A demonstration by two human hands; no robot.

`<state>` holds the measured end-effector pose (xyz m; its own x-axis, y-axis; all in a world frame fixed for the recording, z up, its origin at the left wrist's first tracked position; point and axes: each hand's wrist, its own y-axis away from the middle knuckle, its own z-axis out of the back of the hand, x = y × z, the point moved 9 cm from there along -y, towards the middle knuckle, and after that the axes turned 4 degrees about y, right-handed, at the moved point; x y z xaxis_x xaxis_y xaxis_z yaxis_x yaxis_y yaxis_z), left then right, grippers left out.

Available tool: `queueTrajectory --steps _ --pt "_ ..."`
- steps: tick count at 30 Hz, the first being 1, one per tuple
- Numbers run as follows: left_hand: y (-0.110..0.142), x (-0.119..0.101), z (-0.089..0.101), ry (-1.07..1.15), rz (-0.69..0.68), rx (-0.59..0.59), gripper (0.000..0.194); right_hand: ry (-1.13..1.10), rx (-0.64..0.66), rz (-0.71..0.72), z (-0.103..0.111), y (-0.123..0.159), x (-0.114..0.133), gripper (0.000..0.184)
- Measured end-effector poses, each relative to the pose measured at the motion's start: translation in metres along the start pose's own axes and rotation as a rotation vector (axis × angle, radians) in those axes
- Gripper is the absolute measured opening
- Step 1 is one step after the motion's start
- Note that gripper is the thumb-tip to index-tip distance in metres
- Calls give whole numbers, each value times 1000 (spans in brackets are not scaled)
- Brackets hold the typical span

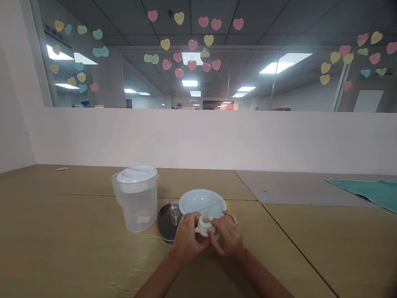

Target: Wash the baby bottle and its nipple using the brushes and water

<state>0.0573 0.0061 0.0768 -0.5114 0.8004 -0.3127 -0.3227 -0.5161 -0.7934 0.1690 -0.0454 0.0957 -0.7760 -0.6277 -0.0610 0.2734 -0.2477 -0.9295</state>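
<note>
Between my hands is what looks like a baby bottle [205, 227], with a white collar and a translucent nipple pointing up. My left hand [189, 238] has its fingers wrapped around the left side of the collar. From the right, my right hand [229, 235] grips the same piece with thumb and fingers at the collar. The lower part of the bottle is mostly hidden by my hands. Just behind them stands a pale blue-white bowl [199, 198]. To the left, a small clear cap or cup [175, 215] rests on a round dark metal tray [164, 229].
A translucent plastic pitcher [140, 209] with a white lid stands left of the tray. A yellow edge [228, 206] shows beside the bowl. A teal cloth [387, 194] lies at the far right. Behind the table rises a white wall [199, 142] below a window with heart-shaped notes.
</note>
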Motion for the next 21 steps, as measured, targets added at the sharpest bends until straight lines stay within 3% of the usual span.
queueTrajectory --steps 6,11,16,21 --pt "-3 -3 -3 34 -15 67 42 100 62 111 -10 0 16 28" --pt "-4 -4 -2 59 4 48 37 206 133 17 -15 -7 5 30" --pt "-4 -3 -6 83 39 90 38 265 98 -25 -10 -8 -3 32" --pt "-3 -1 -8 100 27 90 34 272 120 145 -15 -3 11 36"
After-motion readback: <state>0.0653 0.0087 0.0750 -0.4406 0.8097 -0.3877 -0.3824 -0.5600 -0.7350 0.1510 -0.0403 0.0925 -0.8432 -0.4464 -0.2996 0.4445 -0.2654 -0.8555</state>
